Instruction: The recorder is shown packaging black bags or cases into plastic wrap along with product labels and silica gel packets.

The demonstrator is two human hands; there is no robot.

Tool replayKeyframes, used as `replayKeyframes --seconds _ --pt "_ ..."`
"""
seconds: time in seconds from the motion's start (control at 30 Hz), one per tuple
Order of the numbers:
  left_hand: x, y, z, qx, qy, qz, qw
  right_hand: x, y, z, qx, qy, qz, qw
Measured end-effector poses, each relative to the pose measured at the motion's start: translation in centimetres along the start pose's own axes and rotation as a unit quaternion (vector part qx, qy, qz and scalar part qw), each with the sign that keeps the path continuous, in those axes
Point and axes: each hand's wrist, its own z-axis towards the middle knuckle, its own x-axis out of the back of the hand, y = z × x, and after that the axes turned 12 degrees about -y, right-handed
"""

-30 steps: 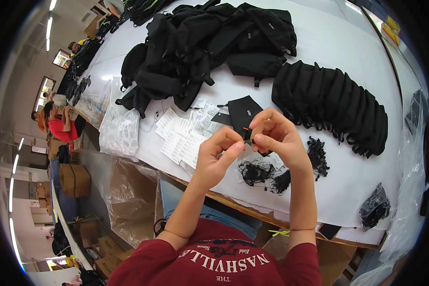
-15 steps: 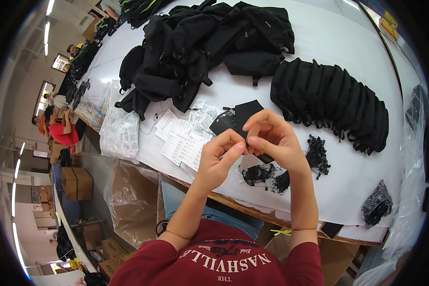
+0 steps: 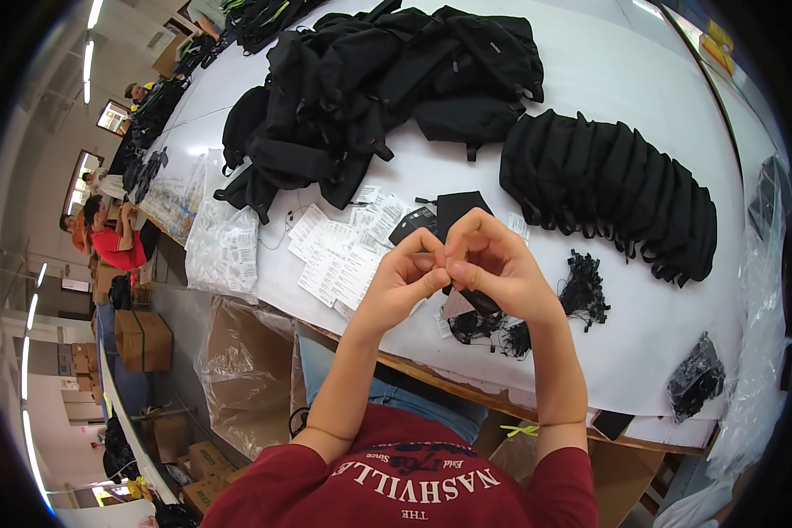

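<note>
And here was the close work: the left hand (image 3: 405,280) and the right hand (image 3: 504,271) met tip to tip, both closed in a fine pinch, knuckles bent. Whatever lay between the fingertips was hidden, so its kind could not be told. Right behind them sat the small black cloth piece (image 3: 459,207), a dark card (image 3: 411,226) just to its left, on the bench (image 3: 638,321).

The step in hand looked like fiddly fingertip handling at that cloth piece, midway at a guess; the next move seemed to call for a steady pinch on one side and a gentle, precise pull on the other.

Now the surface: white and busy! Printed label sheets (image 3: 330,255) fanned out left, bunches of black cords (image 3: 585,289) lay right, a heap of black bags (image 3: 387,97) towered beyond, and a neat row of black bags (image 3: 607,189) curved alongside. Across the room, a co-worker in red (image 3: 125,246) stood near cardboard boxes (image 3: 143,341).
</note>
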Motion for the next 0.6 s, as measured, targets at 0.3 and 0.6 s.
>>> replayKeyframes --seconds 0.3,0.6 --pt "-2.4 -0.8 -0.8 0.088 -0.043 0.231 0.968 2.1 2.1 0.4 -0.181 0.092 -0.247 0.947" --pt "-5.6 -1.8 -0.7 0.09 -0.163 0.33 0.926 3.1 8.4 -0.1 -0.198 0.147 -0.721 0.648"
